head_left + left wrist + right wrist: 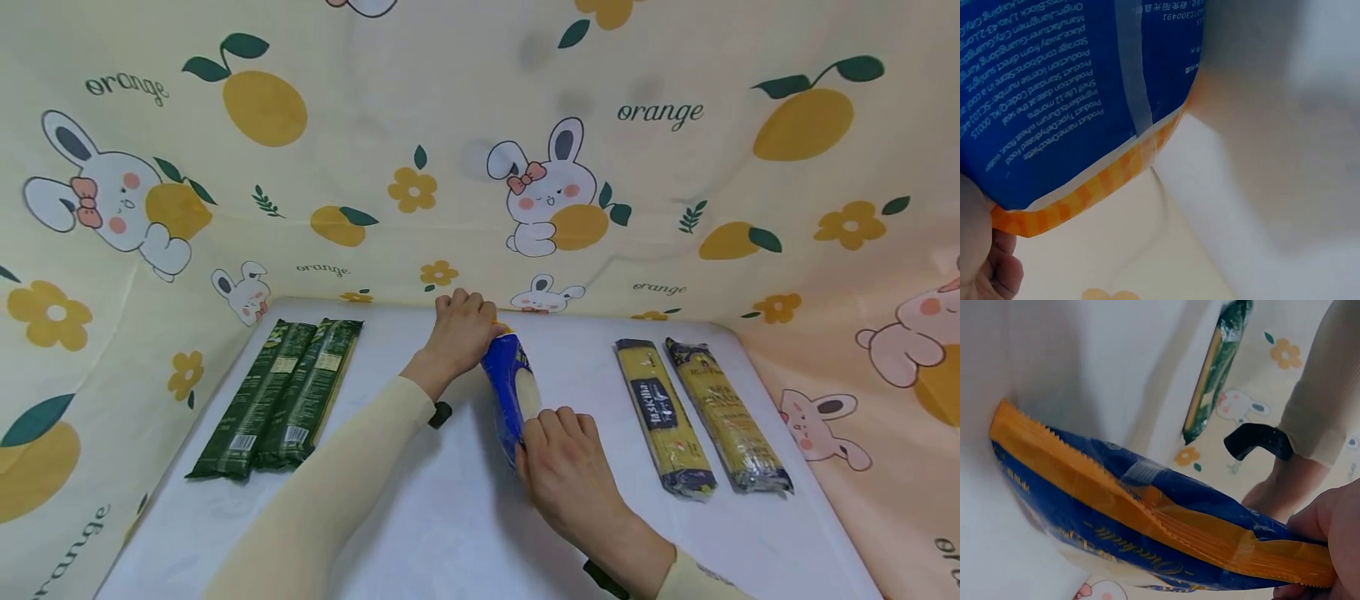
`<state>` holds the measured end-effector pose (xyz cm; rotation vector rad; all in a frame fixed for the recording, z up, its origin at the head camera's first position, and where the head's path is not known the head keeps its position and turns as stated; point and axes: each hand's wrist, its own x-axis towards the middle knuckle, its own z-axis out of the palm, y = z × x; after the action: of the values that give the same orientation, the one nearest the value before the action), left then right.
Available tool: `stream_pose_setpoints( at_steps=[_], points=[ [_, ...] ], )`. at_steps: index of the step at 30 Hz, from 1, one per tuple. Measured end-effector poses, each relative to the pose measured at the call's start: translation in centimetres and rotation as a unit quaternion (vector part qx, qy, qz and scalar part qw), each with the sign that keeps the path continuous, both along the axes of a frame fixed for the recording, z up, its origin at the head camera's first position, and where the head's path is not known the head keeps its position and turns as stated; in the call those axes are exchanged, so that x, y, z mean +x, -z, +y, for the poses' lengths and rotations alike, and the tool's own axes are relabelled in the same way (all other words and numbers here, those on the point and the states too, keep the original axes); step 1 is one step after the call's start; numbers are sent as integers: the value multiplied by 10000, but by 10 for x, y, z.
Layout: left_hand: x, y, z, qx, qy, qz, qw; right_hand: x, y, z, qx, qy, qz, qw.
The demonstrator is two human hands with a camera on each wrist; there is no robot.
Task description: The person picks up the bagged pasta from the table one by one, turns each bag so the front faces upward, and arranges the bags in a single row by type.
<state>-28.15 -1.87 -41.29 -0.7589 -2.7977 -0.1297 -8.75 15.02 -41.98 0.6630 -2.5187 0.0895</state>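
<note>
One blue bag (504, 392) is midway across the white table (435, 525), our left hand (461, 332) gripping its far end and our right hand (570, 467) its near end. Two green packets (310, 404) lie to our left, two yellow packets (662, 437) to our right.

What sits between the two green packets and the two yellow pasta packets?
In the head view: the left sleeve, then the blue bag with the left hand and right hand gripping it.
</note>
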Motion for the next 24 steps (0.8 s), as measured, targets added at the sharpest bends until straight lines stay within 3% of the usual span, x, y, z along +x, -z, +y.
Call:
stream_pose_setpoints(
  at_steps=[4,13,24],
  points=[
    [-1,2,-6,-141,119,71,9998,0,3,-9,50,-11,40,10000],
    [0,4,-20,-297,55,-100,9995,-4,13,-33,4,-355,487,9982],
    [5,5,-30,-689,-143,-130,9974,-5,26,-53,-10,-464,414,9981]
  ],
)
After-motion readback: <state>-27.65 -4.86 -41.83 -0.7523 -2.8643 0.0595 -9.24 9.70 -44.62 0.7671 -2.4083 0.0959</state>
